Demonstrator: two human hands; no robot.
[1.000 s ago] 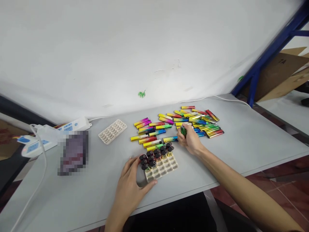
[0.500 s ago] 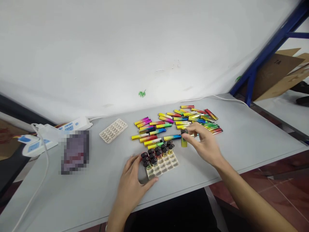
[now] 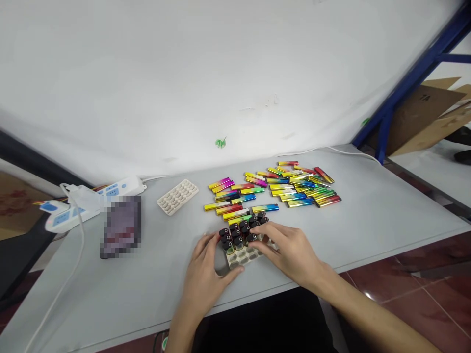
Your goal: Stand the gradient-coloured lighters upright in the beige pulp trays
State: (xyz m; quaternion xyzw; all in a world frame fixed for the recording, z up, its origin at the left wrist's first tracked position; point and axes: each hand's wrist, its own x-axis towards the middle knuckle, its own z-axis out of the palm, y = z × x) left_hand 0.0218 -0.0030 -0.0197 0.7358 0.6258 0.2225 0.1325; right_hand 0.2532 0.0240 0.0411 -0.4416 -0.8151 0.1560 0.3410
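A pale tray with oval pockets (image 3: 243,257) lies near the table's front edge, its back rows filled with upright black-topped lighters (image 3: 236,232). My left hand (image 3: 206,270) grips the tray's left end, fingers at the back and thumb at the front corner. Over the tray's right part, my right hand (image 3: 290,247) pinches the black top of a lighter (image 3: 251,238) standing at the tray; its lower part is hidden. Behind the tray lie many loose shiny lighters (image 3: 281,187) in yellow, red, blue, green and pink.
A second pocketed tray (image 3: 177,197) lies left of the loose lighters. Farther left are a blurred dark item (image 3: 121,228), white power strips (image 3: 110,193) and a cable. A wall (image 3: 184,88) rises behind the table; a blue frame (image 3: 384,127) and cardboard boxes (image 3: 423,115) stand right.
My right hand has moved left and down to the tray, carrying a lighter from beside the loose ones. My left hand keeps its place on the tray. The view has shifted slightly.
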